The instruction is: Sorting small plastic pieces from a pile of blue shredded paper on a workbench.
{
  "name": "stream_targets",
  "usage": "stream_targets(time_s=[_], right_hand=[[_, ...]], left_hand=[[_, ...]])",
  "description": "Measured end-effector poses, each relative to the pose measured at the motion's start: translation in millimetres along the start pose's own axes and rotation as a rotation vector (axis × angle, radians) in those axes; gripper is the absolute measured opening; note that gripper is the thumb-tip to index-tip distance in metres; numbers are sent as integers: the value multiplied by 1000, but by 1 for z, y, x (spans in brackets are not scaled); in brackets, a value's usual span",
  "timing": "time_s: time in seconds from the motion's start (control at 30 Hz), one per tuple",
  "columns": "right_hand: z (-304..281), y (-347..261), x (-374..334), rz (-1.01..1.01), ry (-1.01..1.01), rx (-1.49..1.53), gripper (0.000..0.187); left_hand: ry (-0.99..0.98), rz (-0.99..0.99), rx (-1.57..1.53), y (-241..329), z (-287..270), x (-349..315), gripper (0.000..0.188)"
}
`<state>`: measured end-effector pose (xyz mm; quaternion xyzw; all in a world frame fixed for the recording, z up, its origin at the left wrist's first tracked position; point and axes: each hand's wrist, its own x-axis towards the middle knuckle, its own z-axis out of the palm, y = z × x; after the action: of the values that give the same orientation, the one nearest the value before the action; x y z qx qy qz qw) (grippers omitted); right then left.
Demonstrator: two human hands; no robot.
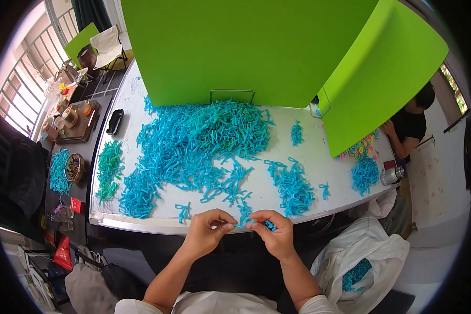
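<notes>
You face a big green panel (235, 49) rising over the white counter (311, 152), with a broad heap of blue and green plastic links (193, 138) spread before it and a white bag (387, 256) at your right. Your left hand (209, 233) and right hand (276, 235) meet at the counter's near edge, fingertips pinched on a small blue link (239, 226) between them; some darker blue links (270, 225) sit against your right hand's fingers.
</notes>
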<state>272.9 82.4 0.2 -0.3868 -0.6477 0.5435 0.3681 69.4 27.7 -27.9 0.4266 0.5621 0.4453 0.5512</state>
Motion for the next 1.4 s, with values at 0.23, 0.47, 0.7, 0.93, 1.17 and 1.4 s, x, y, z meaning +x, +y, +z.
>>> stream_targets(time_s=[0.23, 0.47, 0.7, 0.93, 1.17, 1.4], right_hand=[[11, 6, -1, 52, -93, 239, 12], [9, 14, 0, 175, -129, 433, 16], [11, 20, -1, 203, -149, 481, 16], [1, 6, 13, 303, -292, 415, 12], [11, 8, 9, 375, -358, 384, 11], [32, 13, 7, 497, -132, 542, 14]], left_hand=[[-126, 102, -403, -9, -1, 0, 10], [-163, -10, -377, -12, -1, -1, 7], [-209, -34, -446, -13, 2, 0, 6], [-190, -69, -336, -4, 0, -2, 4], [-88, -73, -329, -4, 7, -9, 8], [16, -91, -352, -12, -10, -29, 6]])
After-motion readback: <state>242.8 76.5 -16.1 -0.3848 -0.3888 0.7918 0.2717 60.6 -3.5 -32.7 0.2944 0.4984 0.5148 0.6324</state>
